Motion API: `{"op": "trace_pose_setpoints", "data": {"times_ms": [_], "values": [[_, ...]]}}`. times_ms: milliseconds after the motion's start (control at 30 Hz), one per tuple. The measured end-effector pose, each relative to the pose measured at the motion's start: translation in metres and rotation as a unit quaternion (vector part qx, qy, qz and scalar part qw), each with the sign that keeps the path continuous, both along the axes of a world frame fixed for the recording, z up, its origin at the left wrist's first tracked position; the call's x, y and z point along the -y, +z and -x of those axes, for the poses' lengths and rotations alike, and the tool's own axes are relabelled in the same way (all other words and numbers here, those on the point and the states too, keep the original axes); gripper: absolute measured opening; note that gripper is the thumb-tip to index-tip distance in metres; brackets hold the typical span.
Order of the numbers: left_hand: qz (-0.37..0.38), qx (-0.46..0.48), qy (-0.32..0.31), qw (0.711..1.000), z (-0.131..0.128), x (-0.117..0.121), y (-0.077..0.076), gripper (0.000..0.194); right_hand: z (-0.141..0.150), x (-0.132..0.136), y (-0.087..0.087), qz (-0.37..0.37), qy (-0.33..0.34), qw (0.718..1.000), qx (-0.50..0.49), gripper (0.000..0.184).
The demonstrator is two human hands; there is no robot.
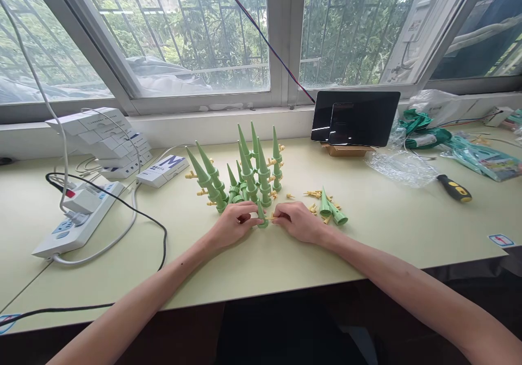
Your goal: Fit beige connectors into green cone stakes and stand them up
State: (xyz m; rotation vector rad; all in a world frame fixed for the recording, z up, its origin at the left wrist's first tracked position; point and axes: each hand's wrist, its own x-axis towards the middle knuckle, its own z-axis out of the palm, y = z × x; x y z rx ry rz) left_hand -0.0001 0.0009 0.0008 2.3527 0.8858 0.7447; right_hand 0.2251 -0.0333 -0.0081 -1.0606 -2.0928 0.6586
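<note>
My left hand (234, 222) is closed around a small green cone spike (261, 214) standing on the pale green table (367, 234). My right hand (297, 221) pinches a tiny yellow peg (274, 217) right beside that cone. Just behind my hands stands a cluster of several upright green cone spikes (244, 172), some with yellow pegs on their sides. To the right of my right hand lie two loose green cones (331, 210) among several scattered yellow pegs (315, 194).
A white power strip (75, 221) with cables and a black cord (147, 218) lies at left, stacked white boxes (101, 139) behind it. A dark tablet (354, 117) leans at the window. A black-and-yellow screwdriver (453, 187), clear plastic bags and green packages lie at right.
</note>
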Motion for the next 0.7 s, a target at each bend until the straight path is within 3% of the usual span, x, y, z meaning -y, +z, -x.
{"op": "trace_pose_setpoints", "data": {"times_ms": [700], "values": [[0.02,0.017,0.008,1.0,-0.003,0.0013,0.0016,0.022,0.0018,-0.0025,-0.0056,-0.014,0.003,1.0,0.001,0.02]]}}
